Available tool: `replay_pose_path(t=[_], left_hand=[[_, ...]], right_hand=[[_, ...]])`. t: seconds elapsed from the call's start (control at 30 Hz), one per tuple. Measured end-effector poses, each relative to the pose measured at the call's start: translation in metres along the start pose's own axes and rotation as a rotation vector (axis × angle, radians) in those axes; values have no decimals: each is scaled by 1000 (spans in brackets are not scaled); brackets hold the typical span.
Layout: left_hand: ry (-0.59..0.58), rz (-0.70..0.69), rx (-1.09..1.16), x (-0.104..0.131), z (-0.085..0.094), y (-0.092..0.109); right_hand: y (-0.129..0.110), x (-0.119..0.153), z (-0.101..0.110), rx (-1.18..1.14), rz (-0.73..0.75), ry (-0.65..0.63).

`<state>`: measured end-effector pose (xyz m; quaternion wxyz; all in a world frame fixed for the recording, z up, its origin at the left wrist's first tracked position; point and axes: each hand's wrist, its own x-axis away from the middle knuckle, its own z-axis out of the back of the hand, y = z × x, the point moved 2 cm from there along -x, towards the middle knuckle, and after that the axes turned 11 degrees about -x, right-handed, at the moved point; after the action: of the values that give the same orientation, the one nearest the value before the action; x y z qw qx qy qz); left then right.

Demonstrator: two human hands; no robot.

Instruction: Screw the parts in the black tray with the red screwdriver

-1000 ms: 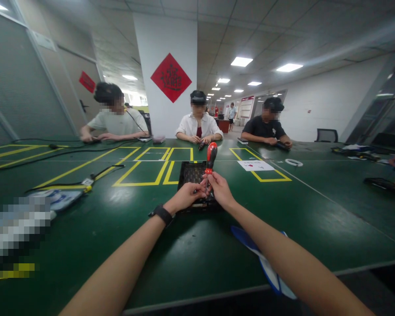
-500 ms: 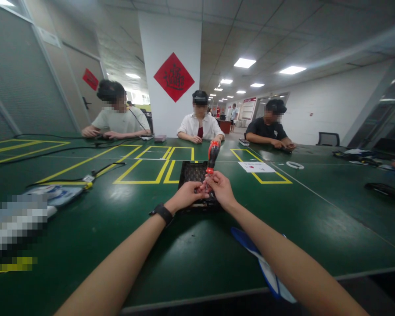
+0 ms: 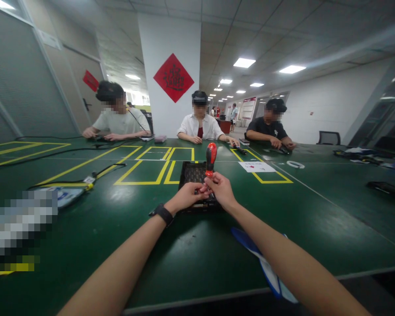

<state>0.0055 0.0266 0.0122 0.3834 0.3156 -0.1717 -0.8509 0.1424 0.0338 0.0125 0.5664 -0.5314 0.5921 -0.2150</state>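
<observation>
A red and black screwdriver (image 3: 211, 157) stands nearly upright over a black open plastic case (image 3: 190, 170), handle at the top. My right hand (image 3: 224, 192) pinches it just below the handle. Close against it, my left hand (image 3: 184, 196), with a dark band on the wrist, has thumb and fingers pressed together by the screwdriver's shaft. What those left fingers hold is too small to make out. Both hands are over the near part of the case, hiding the screwdriver's tip and some of the inside.
Yellow tape outlines (image 3: 141, 182) mark the green table (image 3: 171, 281). A blue and white flat item (image 3: 266, 267) lies beneath my right forearm. White paper (image 3: 256, 166) and a white ring (image 3: 295, 165) lie beyond. Three people sit across; a cable (image 3: 52, 159) runs at left.
The screwdriver has tipped a little more upright and sits slightly lower. Across the table, a person's hand has moved to the right and rests by a dark object on the table.
</observation>
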Motion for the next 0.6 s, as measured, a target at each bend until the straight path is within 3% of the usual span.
replay_pose_path(t=[0.33, 0.47, 0.6], left_hand=[[-3, -8, -60, 1, 2, 0], [-3, -36, -45, 1, 2, 2], [19, 24, -52, 1, 0, 0]], right_hand=[[-3, 0, -1, -94, -59, -67], [-2, 0, 1, -99, -37, -37], [0, -1, 2, -88, -17, -16]])
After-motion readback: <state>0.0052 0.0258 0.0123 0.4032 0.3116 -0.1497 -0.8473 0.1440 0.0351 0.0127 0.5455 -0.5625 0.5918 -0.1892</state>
